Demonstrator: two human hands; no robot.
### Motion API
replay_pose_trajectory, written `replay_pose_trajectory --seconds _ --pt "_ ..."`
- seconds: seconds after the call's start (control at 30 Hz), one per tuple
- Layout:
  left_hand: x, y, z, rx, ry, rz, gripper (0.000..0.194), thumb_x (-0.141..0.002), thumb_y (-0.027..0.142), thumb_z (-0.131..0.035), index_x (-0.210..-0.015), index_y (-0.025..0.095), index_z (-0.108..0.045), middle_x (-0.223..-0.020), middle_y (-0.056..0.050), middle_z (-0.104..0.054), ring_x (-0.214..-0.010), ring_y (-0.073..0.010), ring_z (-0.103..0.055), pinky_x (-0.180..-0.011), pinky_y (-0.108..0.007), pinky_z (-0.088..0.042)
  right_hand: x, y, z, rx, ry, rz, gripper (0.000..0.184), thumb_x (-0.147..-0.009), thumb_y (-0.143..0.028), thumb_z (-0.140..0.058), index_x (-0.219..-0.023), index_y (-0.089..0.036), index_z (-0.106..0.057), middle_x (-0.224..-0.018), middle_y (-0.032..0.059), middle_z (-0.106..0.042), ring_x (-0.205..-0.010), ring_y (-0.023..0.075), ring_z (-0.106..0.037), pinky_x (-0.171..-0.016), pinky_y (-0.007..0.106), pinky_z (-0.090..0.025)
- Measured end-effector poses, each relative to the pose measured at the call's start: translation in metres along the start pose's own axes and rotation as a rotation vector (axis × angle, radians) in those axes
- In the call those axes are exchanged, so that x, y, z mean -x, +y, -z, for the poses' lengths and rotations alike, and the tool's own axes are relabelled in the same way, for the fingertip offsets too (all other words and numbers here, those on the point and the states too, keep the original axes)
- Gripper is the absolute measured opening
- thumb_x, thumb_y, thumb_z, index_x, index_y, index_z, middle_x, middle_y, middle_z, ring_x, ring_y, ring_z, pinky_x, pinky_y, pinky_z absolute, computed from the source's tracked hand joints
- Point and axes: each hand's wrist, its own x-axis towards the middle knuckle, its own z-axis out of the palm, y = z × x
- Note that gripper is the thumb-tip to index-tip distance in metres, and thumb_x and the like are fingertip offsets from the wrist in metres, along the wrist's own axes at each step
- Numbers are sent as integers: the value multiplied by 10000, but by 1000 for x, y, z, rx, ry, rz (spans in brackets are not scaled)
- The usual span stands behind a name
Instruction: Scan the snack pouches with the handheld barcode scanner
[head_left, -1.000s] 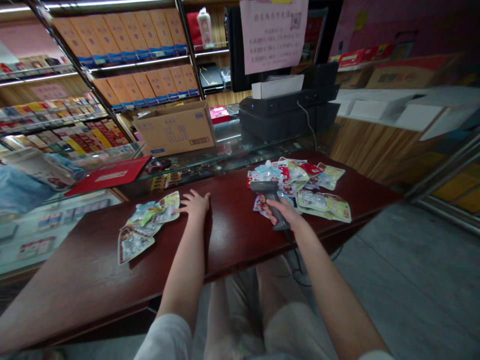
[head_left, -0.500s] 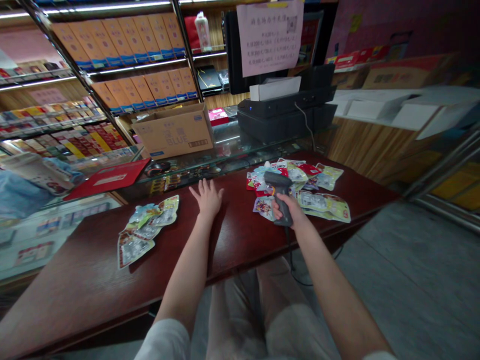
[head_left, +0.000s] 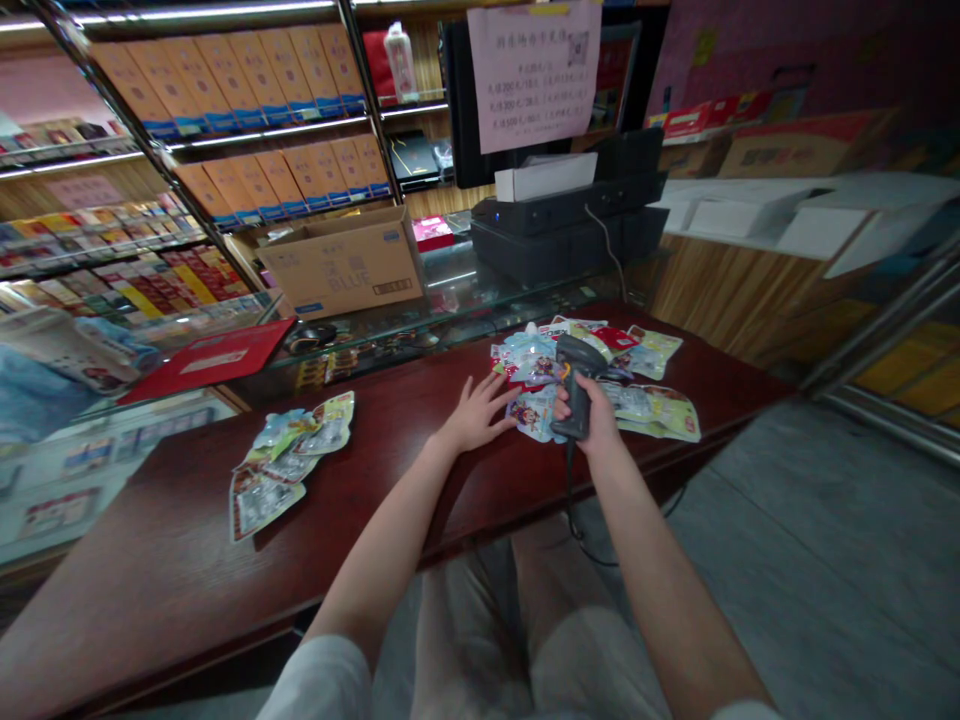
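Note:
A dark grey barcode scanner (head_left: 574, 390) is gripped by its handle in my right hand (head_left: 596, 415), with its cable hanging over the table edge. It is held over a spread of colourful snack pouches (head_left: 529, 352) on the dark red table (head_left: 405, 450). My left hand (head_left: 478, 413) is open with fingers spread, its fingertips beside a small pale pouch (head_left: 534, 412) at the near left of that spread. A fan of several more pouches (head_left: 296, 450) lies on the table to the left.
Behind the table, a glass counter holds a cardboard box (head_left: 345, 262), a red folder (head_left: 214, 355) and a black register unit (head_left: 566, 235) with a paper sign (head_left: 534, 75) above. Shelves of orange boxes (head_left: 225, 80) stand at the back.
My left hand has moved right across the table to the pouches, fingers still spread. My right hand has tilted the scanner and shifted it slightly right.

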Motion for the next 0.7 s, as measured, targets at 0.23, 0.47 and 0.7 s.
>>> replay_pose_trajectory --seconds 0.23,0.47,0.7 --pt "-1 5 -2 49 17 28 534 -943 528 -504 -1417 283 -525 -1581 -95 -411 -1480 -273 -317 -1210 -625 -90 2 -1 -3 62 -9 22 391 -661 -499 -706 -908 -248 -534 -601 -62 -449 -426 87 -355 -406 252 -357" --pt "1 2 -2 71 21 18 533 -933 524 -519 -1401 270 -518 -1556 -102 -434 -1453 -283 -353 -1202 -638 -137 2 -2 -3 46 -10 7 395 -653 -491 -720 -898 -234 -547 -597 -67 -452 -429 76 -371 -414 236 -375" --pt "2 7 11 -27 41 52 395 -871 368 -588 -1233 211 -607 -1474 -124 -518 -1412 -281 -399 -1223 -600 -122 3 -2 -1 68 -57 28 371 -700 -508 -712 -867 -242 -514 -594 -60 -457 -425 80 -386 -408 232 -376"
